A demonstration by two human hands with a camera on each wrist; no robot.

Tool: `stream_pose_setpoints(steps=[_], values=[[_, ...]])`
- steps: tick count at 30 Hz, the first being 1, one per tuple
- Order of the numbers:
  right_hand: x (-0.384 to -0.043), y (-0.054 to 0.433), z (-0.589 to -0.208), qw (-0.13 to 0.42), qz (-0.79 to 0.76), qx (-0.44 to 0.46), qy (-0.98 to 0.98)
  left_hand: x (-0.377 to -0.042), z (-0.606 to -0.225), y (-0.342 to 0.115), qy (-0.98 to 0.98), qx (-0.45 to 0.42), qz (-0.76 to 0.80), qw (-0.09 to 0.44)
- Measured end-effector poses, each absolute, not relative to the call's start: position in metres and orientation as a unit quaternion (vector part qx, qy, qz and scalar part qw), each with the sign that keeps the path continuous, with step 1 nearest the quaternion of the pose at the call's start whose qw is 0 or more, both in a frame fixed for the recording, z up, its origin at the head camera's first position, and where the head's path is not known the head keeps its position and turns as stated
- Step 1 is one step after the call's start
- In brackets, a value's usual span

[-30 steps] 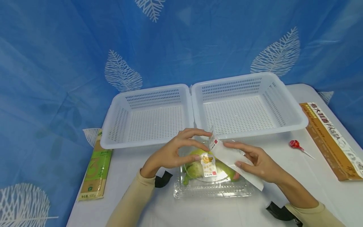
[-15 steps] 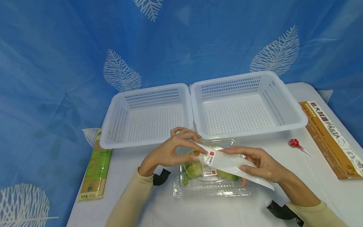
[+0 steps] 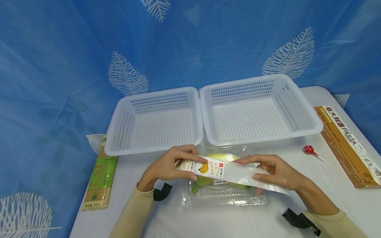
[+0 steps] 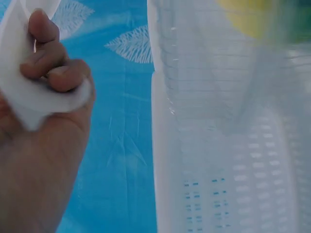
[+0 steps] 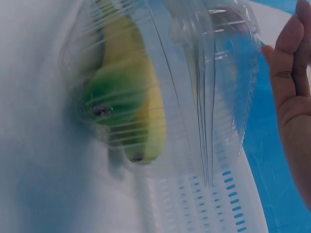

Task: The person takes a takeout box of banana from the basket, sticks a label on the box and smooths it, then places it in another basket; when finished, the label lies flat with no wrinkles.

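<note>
Two hands held a long white paper label strip point(image 3: 226, 172) printed with bananas, now flattened level across the clear ribbed plastic clamshell point(image 3: 223, 195) of green-yellow bananas; a second earlier it stood tilted. The left hand point(image 3: 166, 167) pinched its left end, fingers curled; the right hand point(image 3: 275, 172) gripped its right end. Behind sat two perforated white plastic baskets point(image 3: 202, 132).

1. The brown packet point(image 3: 349, 145) at the right edge of the bench carries the word "PASTA" in capital letters, with Chinese characters before it that are too small to read.
2. The green packet point(image 3: 100, 178) at the left shows a large "3" and, at its lower end, "500g".
3. The white sleeve point(image 3: 229, 172) shows a drawing of bananas, a small red mark and Chinese print that is too fine to read.
</note>
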State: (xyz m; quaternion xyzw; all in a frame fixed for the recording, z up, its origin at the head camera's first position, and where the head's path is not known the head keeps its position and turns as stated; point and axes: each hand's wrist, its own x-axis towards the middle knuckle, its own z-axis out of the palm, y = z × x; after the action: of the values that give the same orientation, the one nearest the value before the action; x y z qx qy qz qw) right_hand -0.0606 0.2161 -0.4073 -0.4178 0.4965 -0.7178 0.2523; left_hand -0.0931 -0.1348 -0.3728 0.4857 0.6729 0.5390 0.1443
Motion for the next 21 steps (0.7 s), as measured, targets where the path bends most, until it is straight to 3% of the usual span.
stream_pose_setpoints(steps=[10,21], values=[[-0.055,0.230,-0.415,0.165,-0.629,-0.437,0.621,-0.066,-0.386,-0.160,0.689,0.449,0.548,0.149],[-0.054,0.237,-0.426,0.158,-0.638,-0.445,0.609,-0.051,-0.396,-0.169,0.683,0.453,0.554,0.145]])
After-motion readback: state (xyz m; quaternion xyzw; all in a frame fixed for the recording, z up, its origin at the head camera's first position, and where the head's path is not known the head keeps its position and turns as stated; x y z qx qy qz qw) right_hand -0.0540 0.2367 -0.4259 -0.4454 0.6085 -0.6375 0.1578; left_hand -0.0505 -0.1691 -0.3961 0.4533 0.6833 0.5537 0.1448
